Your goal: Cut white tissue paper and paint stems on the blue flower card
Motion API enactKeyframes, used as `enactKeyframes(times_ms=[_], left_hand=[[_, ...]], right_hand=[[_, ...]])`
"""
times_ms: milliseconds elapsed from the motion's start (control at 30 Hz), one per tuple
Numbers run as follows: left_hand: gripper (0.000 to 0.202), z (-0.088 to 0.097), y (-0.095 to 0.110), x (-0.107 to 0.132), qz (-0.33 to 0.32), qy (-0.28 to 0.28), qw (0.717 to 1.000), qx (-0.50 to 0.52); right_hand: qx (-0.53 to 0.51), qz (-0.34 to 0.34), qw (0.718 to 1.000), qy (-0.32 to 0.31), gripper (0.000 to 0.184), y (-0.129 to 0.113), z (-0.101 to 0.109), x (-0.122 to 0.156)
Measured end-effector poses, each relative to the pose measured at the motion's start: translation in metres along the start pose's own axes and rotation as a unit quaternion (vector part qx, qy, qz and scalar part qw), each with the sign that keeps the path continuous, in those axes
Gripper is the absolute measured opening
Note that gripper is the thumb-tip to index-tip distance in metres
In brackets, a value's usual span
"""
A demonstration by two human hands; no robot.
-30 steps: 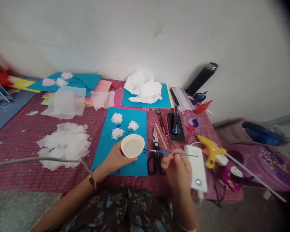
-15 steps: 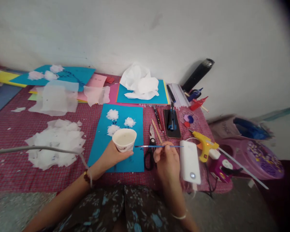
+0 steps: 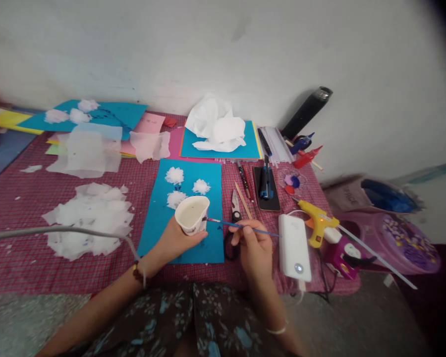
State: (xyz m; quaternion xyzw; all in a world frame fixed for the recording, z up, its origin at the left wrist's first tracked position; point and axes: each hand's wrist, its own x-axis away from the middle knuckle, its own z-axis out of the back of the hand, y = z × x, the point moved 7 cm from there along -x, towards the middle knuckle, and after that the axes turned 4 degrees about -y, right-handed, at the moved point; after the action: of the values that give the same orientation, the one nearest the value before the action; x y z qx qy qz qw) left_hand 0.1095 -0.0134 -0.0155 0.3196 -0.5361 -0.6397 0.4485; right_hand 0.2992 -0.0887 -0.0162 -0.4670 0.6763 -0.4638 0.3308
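My left hand [image 3: 176, 238] is wrapped round a white paper cup [image 3: 191, 213] with pale liquid in it, held over a blue sheet of paper [image 3: 208, 250]. Between the fingertips of my right hand [image 3: 253, 243] is a thin blue paintbrush [image 3: 241, 226], its dark tip at the cup's right side near the rim. White fluffy paper flowers [image 3: 174, 175] lie on the blue sheet beyond the cup, with small dark marks near them. Black-handled scissors [image 3: 236, 213] lie just right of the sheet, partly behind my right hand.
A pile of white paper pieces [image 3: 89, 223] lies left. Right stand a white power bank [image 3: 294, 253], a yellow glue gun [image 3: 317, 220], a phone with a cutter [image 3: 266, 186] on it and a paint palette [image 3: 293, 182]. Crumpled tissue [image 3: 217, 129] lies behind. A grey cable [image 3: 59, 230] crosses at left.
The brush has tilted and shifted left, so its tip now meets the cup's side. The cup's rim looks pressed inward on the right. My right hand has moved slightly left.
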Motion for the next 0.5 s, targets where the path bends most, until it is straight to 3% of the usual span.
enactKeyframes(times_ms=[233, 367, 500], left_hand=[[0.070, 0.004, -0.002, 0.001, 0.004, 0.023, 0.999, -0.028], [0.066, 0.007, 0.000, -0.001, 0.004, 0.038, 0.999, -0.025], [0.059, 0.010, 0.003, -0.001, 0.019, 0.039, 0.999, -0.018]], right_hand=[[0.094, 0.040, 0.994, -0.022, 0.013, -0.004, -0.007, 0.007], [0.157, 0.098, 0.982, -0.032, 0.014, -0.019, -0.011, 0.009], [0.172, 0.096, 0.980, -0.033, 0.014, -0.020, -0.006, 0.011]])
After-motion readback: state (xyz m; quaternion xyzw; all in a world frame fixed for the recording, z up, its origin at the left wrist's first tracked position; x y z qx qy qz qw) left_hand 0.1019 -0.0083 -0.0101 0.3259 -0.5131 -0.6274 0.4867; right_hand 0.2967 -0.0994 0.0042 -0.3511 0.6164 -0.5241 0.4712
